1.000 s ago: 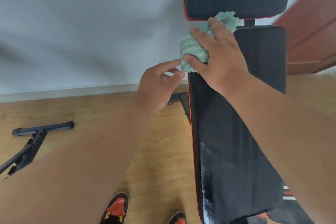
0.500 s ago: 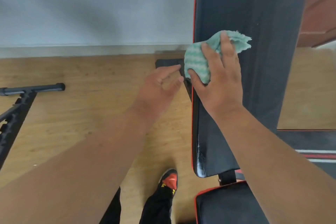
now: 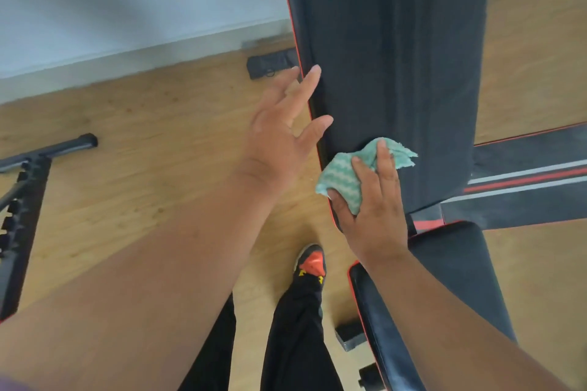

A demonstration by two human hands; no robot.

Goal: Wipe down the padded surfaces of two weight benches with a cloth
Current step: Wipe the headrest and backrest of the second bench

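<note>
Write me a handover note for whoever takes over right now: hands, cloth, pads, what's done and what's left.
Right hand: grips the green cloth and presses it on the lower left corner of the back pad.
Left hand: open, holds nothing, fingers spread at the back pad's left edge.
Seat pad: just below the back pad, under the right forearm, cloth not on it.
Done: cannot tell how much of the back pad is wiped; the cloth is at its bottom end.
Left: the seat pad, it seems, then the second bench; only a black frame shows on the floor at left, its pads out of view.
</note>
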